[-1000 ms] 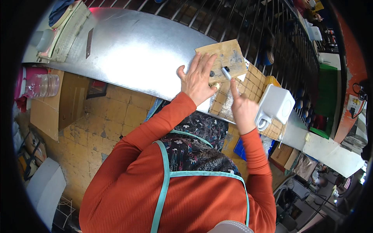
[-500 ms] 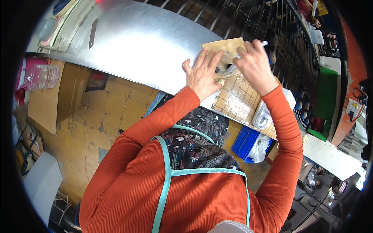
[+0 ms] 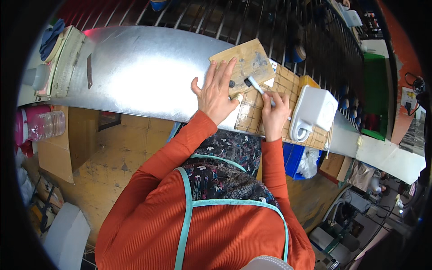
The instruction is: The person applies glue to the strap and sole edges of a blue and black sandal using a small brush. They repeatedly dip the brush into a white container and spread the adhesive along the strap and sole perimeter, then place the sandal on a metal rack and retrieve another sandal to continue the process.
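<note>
On the metal worktop a worn, grey-smudged wooden board (image 3: 245,56) lies tilted over a gridded mat. My left hand (image 3: 217,92) is spread on its left side, fingers stretched out flat and the thumb by the near edge. Something pale yellow covers the thumb tip. My right hand (image 3: 275,112) is closed around a white, pen-like stick tool (image 3: 255,84). The tool's far end meets a small dark piece (image 3: 247,82) on the board; I cannot tell whether they are joined. Close to my left fingers sits another small dark piece (image 3: 231,83).
A white plastic dispenser (image 3: 317,110) stands on the gridded mat (image 3: 252,112), right of my right hand. Across the metal worktop (image 3: 135,67) lies a flat metal strip (image 3: 89,72). Metal bars (image 3: 202,20) run behind it. Below is a blue crate (image 3: 292,159) with white plastic bags.
My right hand has come down and nearer to me, bringing the white tool's end onto the board. My left hand and the board appear farther left as the view has shifted.
</note>
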Motion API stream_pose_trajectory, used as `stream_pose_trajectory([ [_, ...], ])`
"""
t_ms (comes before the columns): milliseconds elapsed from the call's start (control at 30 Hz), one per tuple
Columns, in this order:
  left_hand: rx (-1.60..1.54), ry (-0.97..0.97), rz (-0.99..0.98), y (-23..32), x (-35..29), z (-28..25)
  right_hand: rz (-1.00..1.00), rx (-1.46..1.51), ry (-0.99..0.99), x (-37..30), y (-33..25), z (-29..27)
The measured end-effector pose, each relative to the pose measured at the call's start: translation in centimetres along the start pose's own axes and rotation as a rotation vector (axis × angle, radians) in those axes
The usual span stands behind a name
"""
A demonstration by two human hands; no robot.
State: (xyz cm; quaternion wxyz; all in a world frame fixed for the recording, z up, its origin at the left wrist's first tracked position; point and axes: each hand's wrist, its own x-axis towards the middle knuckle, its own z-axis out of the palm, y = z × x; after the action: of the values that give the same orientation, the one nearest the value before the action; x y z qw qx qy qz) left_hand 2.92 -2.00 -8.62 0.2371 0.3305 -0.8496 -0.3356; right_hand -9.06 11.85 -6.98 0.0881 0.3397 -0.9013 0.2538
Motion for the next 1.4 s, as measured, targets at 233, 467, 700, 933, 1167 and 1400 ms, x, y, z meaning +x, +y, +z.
stream_pose_trajectory([
  [233, 0.051, 0.016, 0.026, -0.1, 0.2, 0.4, -0.100, -0.307, 0.065, 5.1, -0.4, 1.9],
  [467, 0.080, 0.059, 0.033, -0.4, 0.2, 0.5, -0.154, -0.343, 0.277, 4.6, 0.0, 2.0],
  [700, 0.149, 0.019, 0.042, 0.0, 0.1, 0.0, 0.225, 0.357, -0.007, -3.5, 0.9, -1.7],
  [933, 0.427, -0.259, 0.284, -1.3, -6.4, -5.1, 0.713, 1.629, -0.205, -4.8, 1.9, -5.4],
  [1167, 0.293, 0.172, 0.564, -2.8, -7.5, -6.0, 0.728, 1.477, -0.172, -4.0, 0.8, -3.6],
  [1400, 0.202, 0.256, 0.564, 2.6, -2.6, -7.3, 0.397, 1.243, 0.131, -1.1, -0.2, -4.7],
])
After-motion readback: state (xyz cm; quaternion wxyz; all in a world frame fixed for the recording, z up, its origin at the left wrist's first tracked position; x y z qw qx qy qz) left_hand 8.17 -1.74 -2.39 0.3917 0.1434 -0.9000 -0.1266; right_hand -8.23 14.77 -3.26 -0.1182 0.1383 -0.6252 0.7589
